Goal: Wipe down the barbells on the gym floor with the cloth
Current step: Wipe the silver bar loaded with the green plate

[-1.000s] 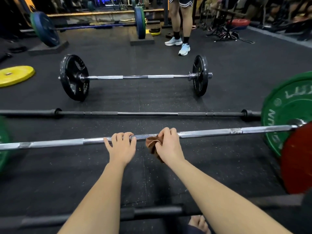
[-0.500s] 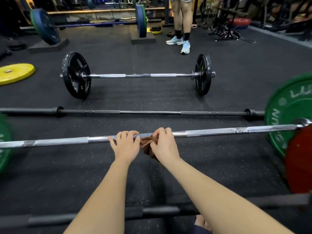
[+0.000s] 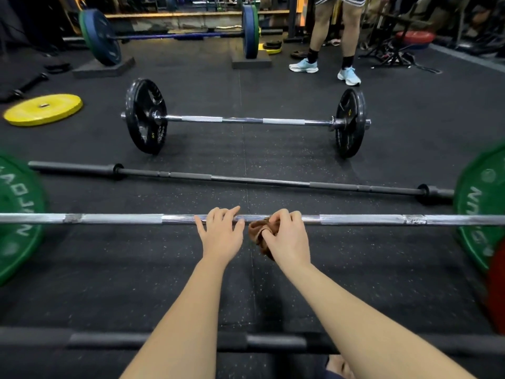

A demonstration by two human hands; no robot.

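Note:
A chrome barbell [image 3: 109,218] with green plates lies across the floor in front of me. My right hand [image 3: 287,237] grips a brown cloth [image 3: 258,233] wrapped round the bar near its middle. My left hand [image 3: 221,232] is just left of the cloth, fingers spread and loosening, fingertips resting on the bar. Beyond lie a bare black bar [image 3: 246,180] and a chrome barbell with black plates [image 3: 246,120]. Another black bar [image 3: 109,340] crosses under my forearms.
A person in light blue shoes [image 3: 304,65] stands at the back right. A yellow plate [image 3: 43,109] lies flat at the left. A blue-plated barbell [image 3: 175,35] rests on blocks at the back. A red plate [image 3: 497,291] is at the right edge.
My left hand has gone from curled over the bar to fingers spread and lifting. The view has shifted left, so the left green plate now shows. The right hand stays on the cloth.

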